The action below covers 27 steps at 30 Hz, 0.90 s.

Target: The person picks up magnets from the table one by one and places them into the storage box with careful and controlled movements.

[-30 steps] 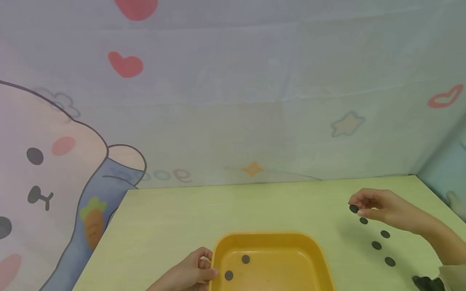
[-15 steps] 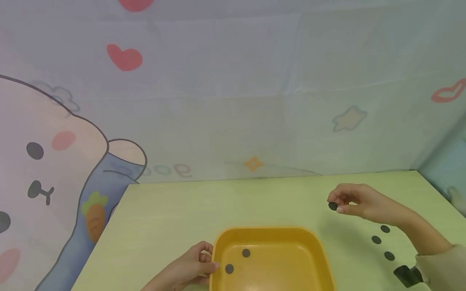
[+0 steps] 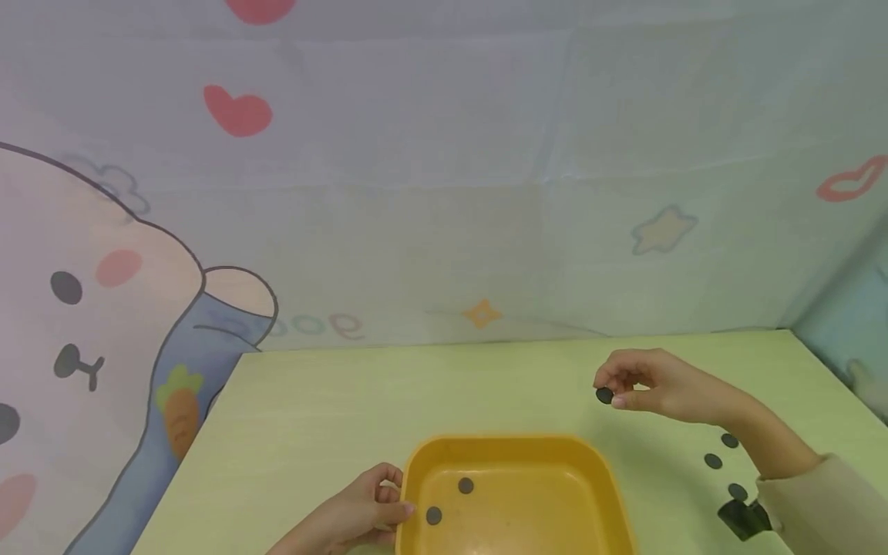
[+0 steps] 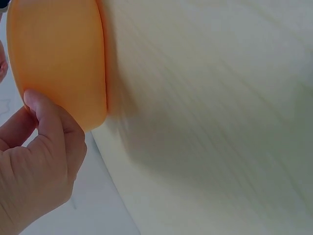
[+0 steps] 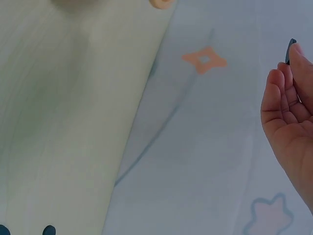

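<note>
My right hand (image 3: 659, 389) pinches a small black disc (image 3: 604, 395) between thumb and fingertips, above the table and beyond the tray's far right corner. In the right wrist view that disc (image 5: 291, 49) shows edge-on at the fingertips. With thumb and fingers my left hand (image 3: 354, 510) grips the left rim of a yellow-orange tray (image 3: 509, 447). The left wrist view shows the tray's outer wall (image 4: 58, 63) in that grip. Inside the tray lie two discs, one (image 3: 465, 486) behind the other (image 3: 433, 515), near its left side. The tray's near edge is out of view.
Three more black discs, among them one at the back (image 3: 729, 440), lie on the pale green table (image 3: 388, 401) below my right forearm. A dark object (image 3: 744, 519) hangs by the right sleeve. A printed cloth (image 3: 416, 193) stands behind the table.
My right hand has moved left toward the tray, carrying the black disc away from the others on the table. My left hand stays on the tray rim.
</note>
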{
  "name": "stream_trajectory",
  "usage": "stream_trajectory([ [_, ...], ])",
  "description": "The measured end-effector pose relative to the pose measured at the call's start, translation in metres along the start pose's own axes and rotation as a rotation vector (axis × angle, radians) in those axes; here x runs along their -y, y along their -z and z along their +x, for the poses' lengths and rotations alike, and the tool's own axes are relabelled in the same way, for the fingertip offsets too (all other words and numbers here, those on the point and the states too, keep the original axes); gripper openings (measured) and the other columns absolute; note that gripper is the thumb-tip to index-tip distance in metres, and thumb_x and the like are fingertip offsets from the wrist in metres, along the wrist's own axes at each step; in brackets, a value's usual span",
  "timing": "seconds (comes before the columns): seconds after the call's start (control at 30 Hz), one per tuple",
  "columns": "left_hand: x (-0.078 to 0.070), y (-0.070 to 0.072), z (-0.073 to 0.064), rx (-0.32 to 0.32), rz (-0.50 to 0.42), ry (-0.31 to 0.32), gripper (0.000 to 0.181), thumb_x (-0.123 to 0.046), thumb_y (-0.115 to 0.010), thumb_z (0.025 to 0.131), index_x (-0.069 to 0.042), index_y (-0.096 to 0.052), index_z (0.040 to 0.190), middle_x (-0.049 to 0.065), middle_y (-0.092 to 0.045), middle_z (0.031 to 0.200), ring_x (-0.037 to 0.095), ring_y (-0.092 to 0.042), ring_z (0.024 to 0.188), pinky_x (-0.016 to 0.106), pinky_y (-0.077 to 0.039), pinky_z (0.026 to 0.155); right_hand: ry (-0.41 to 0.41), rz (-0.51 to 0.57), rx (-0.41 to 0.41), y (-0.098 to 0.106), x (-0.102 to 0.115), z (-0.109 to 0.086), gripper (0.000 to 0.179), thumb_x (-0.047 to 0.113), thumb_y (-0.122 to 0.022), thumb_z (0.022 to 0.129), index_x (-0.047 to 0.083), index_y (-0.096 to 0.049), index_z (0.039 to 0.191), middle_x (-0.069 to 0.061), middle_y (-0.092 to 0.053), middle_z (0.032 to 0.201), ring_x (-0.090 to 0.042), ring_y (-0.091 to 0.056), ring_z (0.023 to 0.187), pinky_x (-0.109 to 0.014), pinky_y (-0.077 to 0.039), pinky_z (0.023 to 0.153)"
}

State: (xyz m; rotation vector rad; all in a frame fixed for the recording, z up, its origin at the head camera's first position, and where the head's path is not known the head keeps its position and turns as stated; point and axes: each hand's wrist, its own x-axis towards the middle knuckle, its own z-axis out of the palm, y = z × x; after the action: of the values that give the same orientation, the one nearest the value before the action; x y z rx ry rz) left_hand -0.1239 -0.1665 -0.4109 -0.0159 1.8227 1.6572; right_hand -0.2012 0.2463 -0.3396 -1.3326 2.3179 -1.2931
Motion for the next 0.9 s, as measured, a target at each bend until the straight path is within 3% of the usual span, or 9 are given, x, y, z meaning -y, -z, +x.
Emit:
stream_trajectory([
  [0.57, 0.001, 0.003, -0.002, 0.061, -0.077, 0.016, 0.025, -0.002, -0.059, 0.089, -0.003, -0.038, 0.104, 0.003, -0.050, 0.078, 0.013, -0.056, 0.068, 0.020, -0.047, 0.061, 0.043, 0.101, 0.051, -0.014, 0.008, 0.027, 0.017, -0.002, -0.059, 0.089, 0.008, -0.057, 0.103, -0.005, -0.057, 0.092, -0.015, -0.050, 0.078, -0.027, -0.047, 0.069],
  [0.9, 0.003, 0.003, 0.005, 0.059, -0.059, -0.018, 0.025, 0.002, -0.058, 0.088, -0.001, -0.040, 0.105, 0.003, -0.052, 0.076, 0.015, -0.058, 0.071, 0.032, -0.054, 0.070, 0.060, 0.088, 0.071, -0.021, 0.011, 0.042, 0.016, 0.001, -0.061, 0.089, 0.009, -0.058, 0.103, -0.007, -0.057, 0.091, -0.015, -0.049, 0.078, -0.029, -0.046, 0.069],
])
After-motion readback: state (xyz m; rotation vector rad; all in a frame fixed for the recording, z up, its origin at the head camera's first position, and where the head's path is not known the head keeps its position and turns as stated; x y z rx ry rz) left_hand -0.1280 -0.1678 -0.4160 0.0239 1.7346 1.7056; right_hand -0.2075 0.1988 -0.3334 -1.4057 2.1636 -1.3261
